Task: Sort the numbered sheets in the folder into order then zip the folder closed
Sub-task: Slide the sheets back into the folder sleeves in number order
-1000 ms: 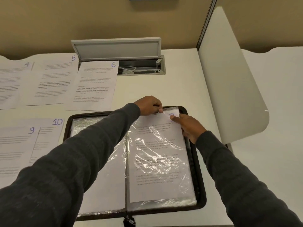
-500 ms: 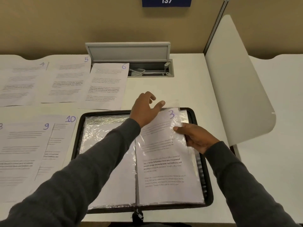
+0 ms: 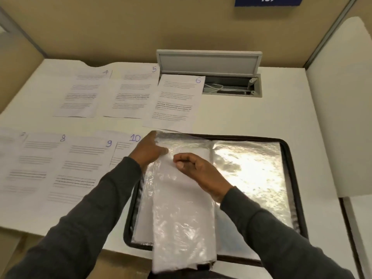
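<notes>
Folder [image 3: 251, 137] lies open on the worktop [image 3: 251, 113] at lower centre-right of the frame, its glossy pockets catching glare. One plastic sleeve [image 3: 181, 222] stands part-turned over the spine. It looks light, floppy and slippery, so it is best pinched at a top corner rather than on its slick face. The left hand [image 3: 149, 152] pinches its upper left edge. The right hand [image 3: 199, 172] rests on it with curled fingers, and whether it grips is unclear. Loose sheets at left are marked 4 [image 3: 80, 93], 5 [image 3: 130, 93], 6 [image 3: 175, 101], 8 [image 3: 40, 158], 9 [image 3: 80, 168] and 10 [image 3: 122, 150]. A blue sign [image 3: 267, 1] seems to read 137.
</notes>
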`<state>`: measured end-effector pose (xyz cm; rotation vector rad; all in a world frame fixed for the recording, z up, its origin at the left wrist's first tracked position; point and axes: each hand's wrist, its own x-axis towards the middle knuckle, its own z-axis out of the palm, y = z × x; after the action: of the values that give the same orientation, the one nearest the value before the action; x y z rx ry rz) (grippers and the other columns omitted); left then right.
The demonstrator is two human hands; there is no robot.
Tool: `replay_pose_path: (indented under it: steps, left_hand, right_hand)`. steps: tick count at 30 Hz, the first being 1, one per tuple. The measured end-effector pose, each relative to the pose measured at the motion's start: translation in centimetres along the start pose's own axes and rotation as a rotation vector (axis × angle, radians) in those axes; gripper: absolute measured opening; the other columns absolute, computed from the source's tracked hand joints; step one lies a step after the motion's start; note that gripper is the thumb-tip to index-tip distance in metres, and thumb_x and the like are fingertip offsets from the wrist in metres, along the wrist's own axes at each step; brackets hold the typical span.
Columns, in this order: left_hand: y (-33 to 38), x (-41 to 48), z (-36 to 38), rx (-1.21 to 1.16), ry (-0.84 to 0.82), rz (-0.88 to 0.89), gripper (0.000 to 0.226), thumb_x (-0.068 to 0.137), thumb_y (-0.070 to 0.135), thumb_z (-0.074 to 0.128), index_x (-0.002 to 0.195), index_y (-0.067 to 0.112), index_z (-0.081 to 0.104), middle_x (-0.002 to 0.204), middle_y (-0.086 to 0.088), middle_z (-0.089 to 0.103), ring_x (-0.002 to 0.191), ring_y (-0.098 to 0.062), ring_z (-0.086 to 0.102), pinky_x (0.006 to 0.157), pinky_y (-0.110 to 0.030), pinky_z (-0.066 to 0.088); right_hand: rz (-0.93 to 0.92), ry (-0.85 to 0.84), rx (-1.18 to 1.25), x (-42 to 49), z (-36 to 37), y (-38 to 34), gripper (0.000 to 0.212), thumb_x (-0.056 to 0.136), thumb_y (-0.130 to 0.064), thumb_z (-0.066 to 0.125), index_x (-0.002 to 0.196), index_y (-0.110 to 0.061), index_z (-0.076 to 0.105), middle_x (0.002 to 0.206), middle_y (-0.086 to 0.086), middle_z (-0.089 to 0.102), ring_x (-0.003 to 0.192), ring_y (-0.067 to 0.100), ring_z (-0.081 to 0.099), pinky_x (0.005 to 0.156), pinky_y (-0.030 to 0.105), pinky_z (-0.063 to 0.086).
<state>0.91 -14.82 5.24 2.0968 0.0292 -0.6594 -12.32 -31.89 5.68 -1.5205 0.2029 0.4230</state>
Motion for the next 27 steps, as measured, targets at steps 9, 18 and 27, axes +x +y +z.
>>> replay_pose_path:
  steps: [9, 18, 27]
  left_hand:
    - [-4.6, 5.0, -2.4, 0.213, 0.096, -0.056, 0.049, 0.086, 0.010, 0.066, 0.132, 0.020, 0.051, 0.116, -0.010, 0.062, 0.101, -0.027, 0.060, 0.093, -0.041, 0.053]
    - [-6.6, 6.4, -2.3, 0.271, 0.039, 0.063, 0.050, 0.090, 0.009, 0.060, 0.137, 0.020, 0.047, 0.113, -0.016, 0.063, 0.100, -0.028, 0.061, 0.083, -0.029, 0.047]
    - [-7.4, 10.3, -9.3, 0.262, 0.247, 0.119, 0.026, 0.089, 0.029, 0.067, 0.112, 0.019, 0.061, 0.101, -0.004, 0.060, 0.089, -0.017, 0.058, 0.088, -0.030, 0.049]
  right_hand:
    - [-0.233, 0.104, -1.189, 5.3, 3.9, 7.2, 0.087, 0.092, -0.078, 0.026, 0.161, -0.029, 0.010, 0.169, 0.005, -0.007, 0.155, 0.032, -0.013, 0.123, 0.058, -0.001]
    - [-0.144, 0.161, -1.377, 6.8, 5.6, 10.3, 0.083, 0.096, -0.077, 0.022, 0.161, -0.030, 0.002, 0.168, 0.008, -0.013, 0.153, 0.035, -0.017, 0.120, 0.066, 0.001]
    - [-0.203, 0.211, -1.299, 13.7, 8.3, 6.5, 0.083, 0.097, -0.072, 0.025, 0.162, -0.022, 0.012, 0.169, 0.010, -0.005, 0.154, 0.034, -0.013, 0.122, 0.062, 0.002]
